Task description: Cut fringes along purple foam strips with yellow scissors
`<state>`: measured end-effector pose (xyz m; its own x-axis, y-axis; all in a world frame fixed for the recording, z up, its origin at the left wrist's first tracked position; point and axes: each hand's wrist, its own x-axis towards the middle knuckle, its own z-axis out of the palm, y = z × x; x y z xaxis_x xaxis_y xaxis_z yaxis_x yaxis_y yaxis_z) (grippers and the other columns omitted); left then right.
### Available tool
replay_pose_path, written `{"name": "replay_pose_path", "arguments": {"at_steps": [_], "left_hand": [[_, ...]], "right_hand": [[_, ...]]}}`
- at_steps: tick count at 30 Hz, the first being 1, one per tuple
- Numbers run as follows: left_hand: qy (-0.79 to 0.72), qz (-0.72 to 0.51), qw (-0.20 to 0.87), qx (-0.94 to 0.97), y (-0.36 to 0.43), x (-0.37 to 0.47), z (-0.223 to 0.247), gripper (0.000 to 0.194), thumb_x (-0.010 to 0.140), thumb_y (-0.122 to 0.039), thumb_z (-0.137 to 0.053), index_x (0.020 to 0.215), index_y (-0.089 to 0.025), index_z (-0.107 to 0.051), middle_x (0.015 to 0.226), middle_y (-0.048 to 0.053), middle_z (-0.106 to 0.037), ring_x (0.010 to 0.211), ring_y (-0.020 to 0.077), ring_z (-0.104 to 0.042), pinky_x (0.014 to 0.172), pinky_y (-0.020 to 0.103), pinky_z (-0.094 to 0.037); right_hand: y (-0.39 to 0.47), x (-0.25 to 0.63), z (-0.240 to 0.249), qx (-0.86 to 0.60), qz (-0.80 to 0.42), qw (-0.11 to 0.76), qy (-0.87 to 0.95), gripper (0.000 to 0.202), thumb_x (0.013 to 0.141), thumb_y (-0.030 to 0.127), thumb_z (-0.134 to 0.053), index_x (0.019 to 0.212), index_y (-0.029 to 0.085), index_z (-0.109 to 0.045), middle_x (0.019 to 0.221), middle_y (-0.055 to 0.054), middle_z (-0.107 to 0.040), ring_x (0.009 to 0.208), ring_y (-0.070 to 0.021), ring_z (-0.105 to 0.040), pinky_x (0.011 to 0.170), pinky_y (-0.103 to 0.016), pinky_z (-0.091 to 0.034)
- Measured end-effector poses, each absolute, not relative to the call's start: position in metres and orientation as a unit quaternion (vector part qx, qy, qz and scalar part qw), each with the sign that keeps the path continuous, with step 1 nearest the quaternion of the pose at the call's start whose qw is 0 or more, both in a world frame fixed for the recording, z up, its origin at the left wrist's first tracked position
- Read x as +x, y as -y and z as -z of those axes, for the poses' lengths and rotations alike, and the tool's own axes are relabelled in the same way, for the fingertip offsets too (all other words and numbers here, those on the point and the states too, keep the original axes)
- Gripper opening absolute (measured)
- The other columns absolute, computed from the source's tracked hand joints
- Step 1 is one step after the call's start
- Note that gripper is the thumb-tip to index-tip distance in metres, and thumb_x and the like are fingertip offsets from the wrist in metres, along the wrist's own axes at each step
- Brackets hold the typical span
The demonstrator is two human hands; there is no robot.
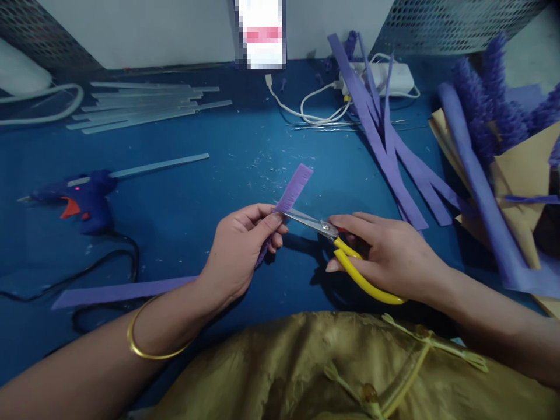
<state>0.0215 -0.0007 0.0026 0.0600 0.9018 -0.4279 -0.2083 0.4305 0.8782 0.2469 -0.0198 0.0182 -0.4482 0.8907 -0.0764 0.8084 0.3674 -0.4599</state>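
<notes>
Between the thumb and fingers of my left hand (245, 245) is a purple paper strip (295, 185), its free end pointing up and away from me. Fine slits run along one edge of the strip. My right hand (380, 251) grips scissors (365, 279) by their yellow handles. The metal blades reach left to the strip, right beside my left fingertips; whether they are fully closed on it is hard to tell. Part of the strip below my left thumb is hidden by the fingers. Another purple strip (126, 290) lies flat under my left wrist.
At left lies a blue glue gun (94, 195) with its cord and a glue stick. Several clear glue sticks (144, 105) lie behind it. Purple strips (371, 128) cross a white cable and power adapter. Purple flowers wrapped in brown paper (522, 175) stand at right. A phone (262, 35) is upright at the back.
</notes>
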Motion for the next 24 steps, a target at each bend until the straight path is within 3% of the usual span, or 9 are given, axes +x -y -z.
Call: {"name": "replay_pose_path", "arguments": {"at_steps": [24], "left_hand": [[-0.540, -0.412, 0.643, 0.354, 0.0020, 0.0202, 0.0005, 0.007, 0.078, -0.021, -0.074, 0.080, -0.016, -0.070, 0.064, -0.002, -0.068, 0.052, 0.0070, -0.055, 0.048, 0.017, -0.044]], "right_hand": [[0.0199, 0.2482, -0.0198, -0.500, -0.236, 0.085, 0.829, 0.049, 0.092, 0.060, -0.057, 0.115, 0.018, -0.068, 0.089, -0.007, -0.073, 0.064, -0.0192, -0.065, 0.055, -0.029, -0.046]]}}
